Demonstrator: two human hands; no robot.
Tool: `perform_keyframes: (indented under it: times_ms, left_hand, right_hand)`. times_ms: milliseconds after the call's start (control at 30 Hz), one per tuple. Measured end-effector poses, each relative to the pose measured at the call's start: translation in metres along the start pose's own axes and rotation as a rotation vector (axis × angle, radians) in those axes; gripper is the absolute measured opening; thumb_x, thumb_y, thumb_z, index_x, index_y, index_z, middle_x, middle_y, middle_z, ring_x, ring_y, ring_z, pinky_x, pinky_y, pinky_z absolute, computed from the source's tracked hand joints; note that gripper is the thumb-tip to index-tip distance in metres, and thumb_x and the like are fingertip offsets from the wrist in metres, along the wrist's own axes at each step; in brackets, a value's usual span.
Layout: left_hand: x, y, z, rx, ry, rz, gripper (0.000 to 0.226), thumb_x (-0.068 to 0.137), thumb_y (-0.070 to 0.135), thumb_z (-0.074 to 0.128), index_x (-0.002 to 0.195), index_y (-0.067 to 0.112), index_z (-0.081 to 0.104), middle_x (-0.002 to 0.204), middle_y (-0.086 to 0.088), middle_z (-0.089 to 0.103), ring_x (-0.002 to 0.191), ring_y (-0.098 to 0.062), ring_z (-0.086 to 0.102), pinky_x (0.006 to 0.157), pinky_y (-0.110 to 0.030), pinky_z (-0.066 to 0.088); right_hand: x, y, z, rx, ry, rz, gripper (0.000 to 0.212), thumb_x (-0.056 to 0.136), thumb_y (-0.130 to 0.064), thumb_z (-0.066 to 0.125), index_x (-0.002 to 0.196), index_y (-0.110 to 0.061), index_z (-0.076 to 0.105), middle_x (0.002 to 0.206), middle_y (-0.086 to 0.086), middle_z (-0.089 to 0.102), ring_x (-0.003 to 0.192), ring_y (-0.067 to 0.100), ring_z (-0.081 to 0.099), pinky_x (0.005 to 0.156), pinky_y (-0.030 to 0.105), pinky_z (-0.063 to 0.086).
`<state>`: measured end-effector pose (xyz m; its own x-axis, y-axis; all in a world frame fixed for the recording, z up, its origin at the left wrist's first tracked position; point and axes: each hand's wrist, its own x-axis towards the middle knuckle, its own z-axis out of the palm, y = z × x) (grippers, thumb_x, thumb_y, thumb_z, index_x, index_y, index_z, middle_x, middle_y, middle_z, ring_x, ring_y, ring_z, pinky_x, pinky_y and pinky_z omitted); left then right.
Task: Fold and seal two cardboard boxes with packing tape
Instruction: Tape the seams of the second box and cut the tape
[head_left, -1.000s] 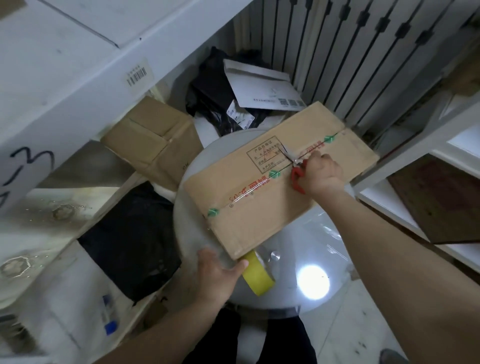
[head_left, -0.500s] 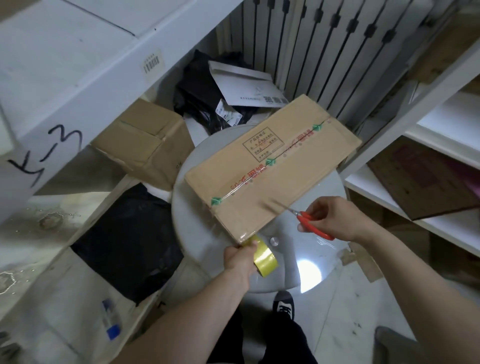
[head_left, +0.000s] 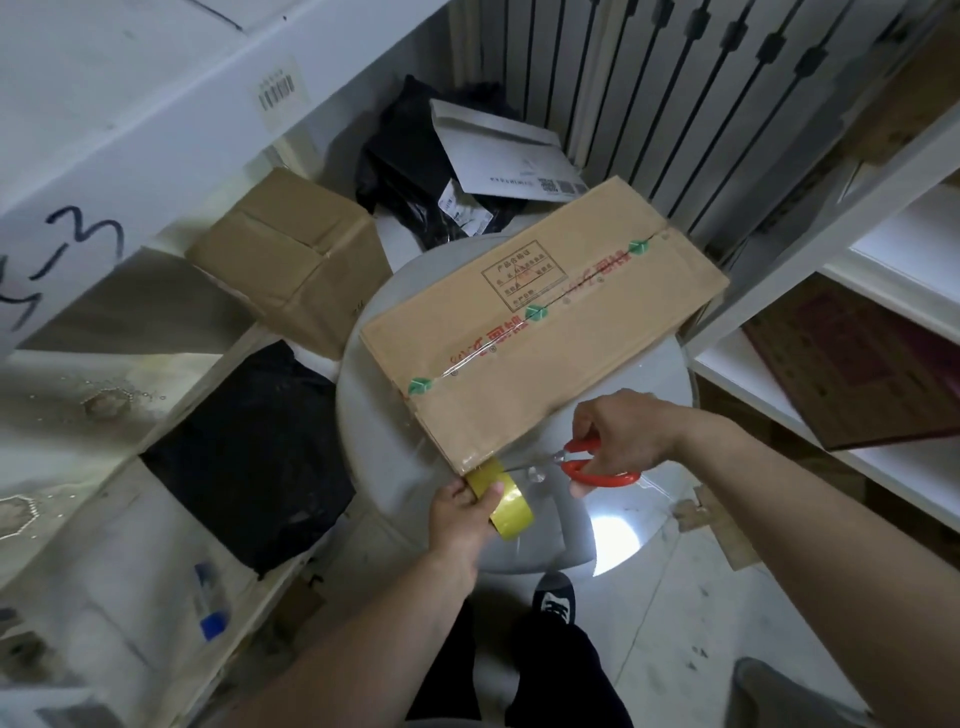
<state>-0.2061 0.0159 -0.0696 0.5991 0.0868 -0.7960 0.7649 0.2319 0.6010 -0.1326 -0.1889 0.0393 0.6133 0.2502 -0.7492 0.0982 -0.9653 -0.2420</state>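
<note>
- The long cardboard box (head_left: 545, 332) lies closed on the round white table (head_left: 384, 467), with clear tape along its centre seam.
- The left hand (head_left: 460, 519) grips the yellow tape roll (head_left: 506, 506), thumb on the roll's outer face and fingers curled behind it. The roll sits at the box's near corner, touching it.
- The right hand (head_left: 623, 431) holds the red-handled scissors (head_left: 592, 465), fingers curled through the handle loops. It hovers just beside the box's near long edge.
- The scissor blades point left toward the box corner, just above the roll. They are blurred, so whether they touch the tape cannot be told.
- A second cardboard box (head_left: 296, 260) sits beyond the table's left side, well apart from both hands.
</note>
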Motion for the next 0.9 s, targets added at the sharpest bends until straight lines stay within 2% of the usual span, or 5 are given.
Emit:
perform_keyframes:
  times_ms: [267, 400, 500, 767, 900]
  left_hand:
    - [-0.001, 0.001, 0.000, -0.019, -0.020, 0.008, 0.026, 0.083, -0.009, 0.069, 0.098, 0.009, 0.058, 0.088, -0.006, 0.071, 0.077, -0.018, 0.066, 0.079, -0.040, 0.055]
    - [0.002, -0.003, -0.004, 0.026, -0.010, -0.001, 0.040, 0.079, -0.009, 0.074, 0.113, 0.002, 0.056, 0.105, -0.015, 0.071, 0.090, -0.025, 0.068, 0.092, -0.049, 0.054]
    - [0.005, -0.002, -0.006, 0.032, -0.017, -0.008, 0.046, 0.079, -0.008, 0.073, 0.120, -0.001, 0.054, 0.107, -0.016, 0.070, 0.090, -0.024, 0.068, 0.092, -0.048, 0.054]
    - [0.006, 0.000, -0.006, 0.003, -0.038, -0.006, 0.041, 0.080, -0.009, 0.072, 0.115, 0.000, 0.053, 0.106, -0.015, 0.069, 0.090, -0.024, 0.067, 0.093, -0.049, 0.054]
    - [0.005, 0.001, -0.004, -0.002, -0.044, 0.001, 0.033, 0.081, -0.010, 0.071, 0.105, 0.006, 0.055, 0.100, -0.012, 0.069, 0.087, -0.022, 0.067, 0.094, -0.050, 0.052]
  right_hand:
    - [0.023, -0.014, -0.011, -0.055, -0.024, -0.048, 0.071, 0.065, -0.070, 0.075, 0.113, -0.018, 0.065, 0.111, 0.000, 0.066, 0.103, 0.023, 0.057, 0.091, 0.037, 0.044]
    - [0.030, -0.023, -0.011, -0.096, -0.035, -0.084, 0.071, 0.068, -0.068, 0.075, 0.119, -0.020, 0.063, 0.116, -0.001, 0.064, 0.107, 0.023, 0.056, 0.088, 0.034, 0.044]
    - [0.037, -0.028, -0.014, -0.154, -0.029, -0.095, 0.073, 0.068, -0.065, 0.076, 0.123, -0.021, 0.059, 0.120, -0.002, 0.061, 0.112, 0.025, 0.055, 0.093, 0.037, 0.041]
    - [0.046, -0.025, -0.012, -0.172, 0.009, -0.134, 0.069, 0.064, -0.062, 0.080, 0.114, -0.020, 0.058, 0.113, 0.000, 0.063, 0.106, 0.026, 0.055, 0.091, 0.034, 0.034]
    - [0.048, -0.024, -0.009, -0.161, 0.049, -0.145, 0.061, 0.066, -0.058, 0.081, 0.106, -0.018, 0.058, 0.101, -0.001, 0.063, 0.092, 0.023, 0.053, 0.088, 0.032, 0.033]
